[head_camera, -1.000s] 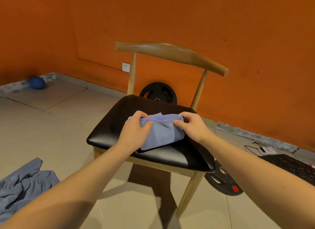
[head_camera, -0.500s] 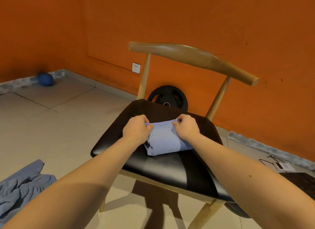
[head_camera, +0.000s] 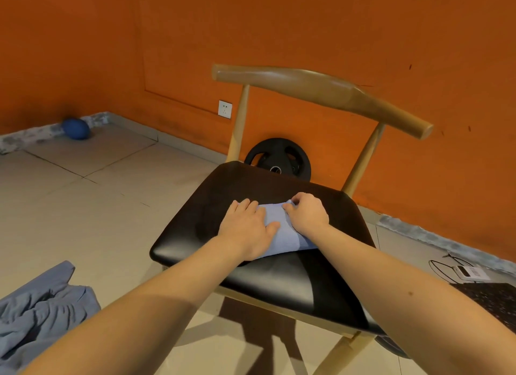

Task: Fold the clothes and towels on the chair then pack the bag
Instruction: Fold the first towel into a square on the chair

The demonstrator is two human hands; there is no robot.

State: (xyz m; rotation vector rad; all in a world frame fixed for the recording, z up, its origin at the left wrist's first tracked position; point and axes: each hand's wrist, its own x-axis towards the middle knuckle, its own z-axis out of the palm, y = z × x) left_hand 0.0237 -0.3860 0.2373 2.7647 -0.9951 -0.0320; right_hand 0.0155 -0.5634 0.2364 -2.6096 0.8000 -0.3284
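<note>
Near left on the floor: crumpled blue-grey garment [head_camera: 36, 316], unfolded, well apart from the chair. Looks like the next item in the queue.

Mid: chair [head_camera: 321, 288], black padded seat. Small blue towel [head_camera: 282, 235] lies folded on the seat, centre-right, mostly covered by both hands.

Left hand [head_camera: 245, 229] is spread flat, palm down, pressing the towel's left part; fingers extended, gripping nothing. Right hand [head_camera: 305, 214] is curled with fingertips pinching the towel's far right edge.

Step in hand, my read: finishing the towel fold, flattening and squaring the far edge. Folding phase, not packing; no bag in view.

Next move probably needs: release the pinch, smooth once, then set the folded towel aside without letting it spring open, and bring the garment up onto the seat.

Far: weight plate [head_camera: 279, 158] leaning against the orange wall behind the chair, blue ball [head_camera: 76, 128] in the far-left corner.
</note>
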